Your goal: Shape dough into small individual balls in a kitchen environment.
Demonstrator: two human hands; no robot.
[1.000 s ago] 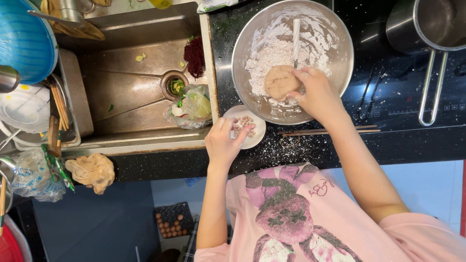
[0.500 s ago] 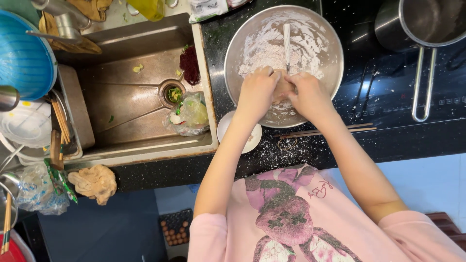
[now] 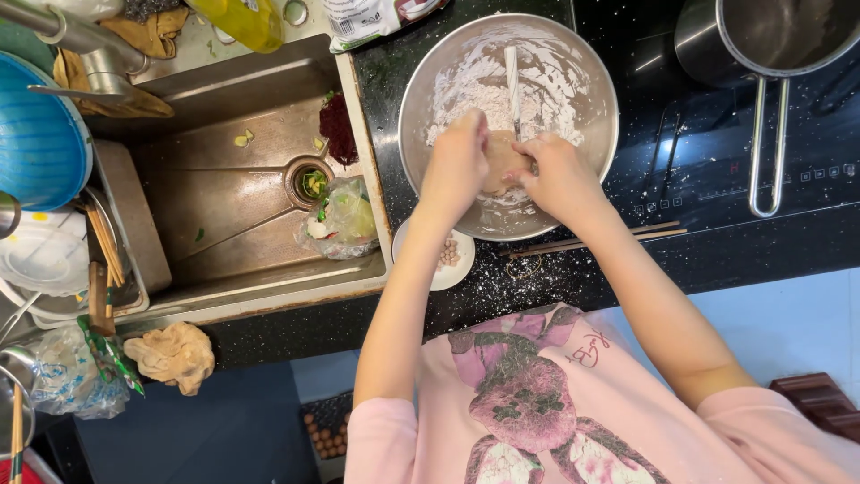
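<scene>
Around the bowl: a small white dish (image 3: 445, 257) holding pale round bits is being partly covered by the left forearm, just beside the bowl's near rim; a pair of chopsticks (image 3: 596, 239) is lying on the counter under the right wrist.
In the way: both wrists are being held over the bowl's near side, so part of the dough is being hidden.
Further right: a steel saucepan (image 3: 775, 40) with a long looped handle is standing on the dark cooktop, well apart from the hands.
Left side: a steel sink (image 3: 224, 170) is holding a crumpled plastic bag (image 3: 345, 220) beside the drain, with a blue colander (image 3: 40, 143) at its edge and a crumpled tan cloth (image 3: 170, 356) on the counter rim.
Surface: a black counter (image 3: 555, 278) is being seen dusted with flour near the bowl.
Dough: a tan, smooth lump of dough (image 3: 500, 161) is being held inside the steel mixing bowl (image 3: 596, 99), whose wall is being coated with white flour; a pale utensil (image 3: 512, 76) is leaning in it.
Left hand (image 3: 457, 166): fingers are being curled around the dough's left side.
Right hand (image 3: 555, 175): fingers are being closed against the dough's right side.
</scene>
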